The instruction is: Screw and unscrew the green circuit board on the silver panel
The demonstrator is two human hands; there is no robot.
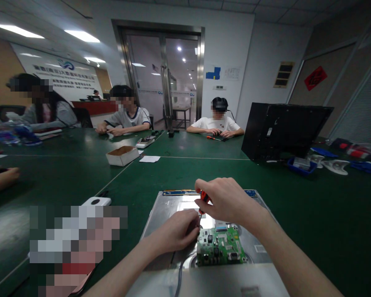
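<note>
Right hand [224, 201] clamped on a red screwdriver [205, 196], shaft [200, 217] down, near the circuit board [220, 244], which lies on a metal panel [161, 210] on the table [299, 206]. Left hand [183, 229] beside the shaft (its grip cannot be told).

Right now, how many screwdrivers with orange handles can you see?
2: one screwdriver in the right hand, above the metal panel, and another screwdriver on the green table before the person in white opposite. More may be hidden.

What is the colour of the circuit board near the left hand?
The circuit board is green, as the head view shows.
</note>
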